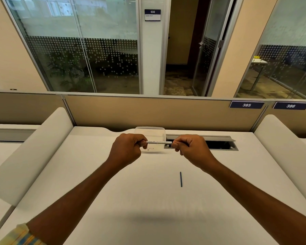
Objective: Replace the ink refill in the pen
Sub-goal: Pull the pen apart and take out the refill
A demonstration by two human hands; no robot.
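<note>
A thin white pen with small print along its barrel is held level above the far middle of the desk. My left hand pinches its left end and my right hand pinches its right end, so both tips are hidden by fingers. A slim dark blue ink refill lies alone on the white desk, nearer to me and below my right hand, pointing away from me.
A clear plastic container stands behind the pen, by the desk's far edge. To its right is an open cable slot. White padded dividers flank the desk, and a beige partition closes the back.
</note>
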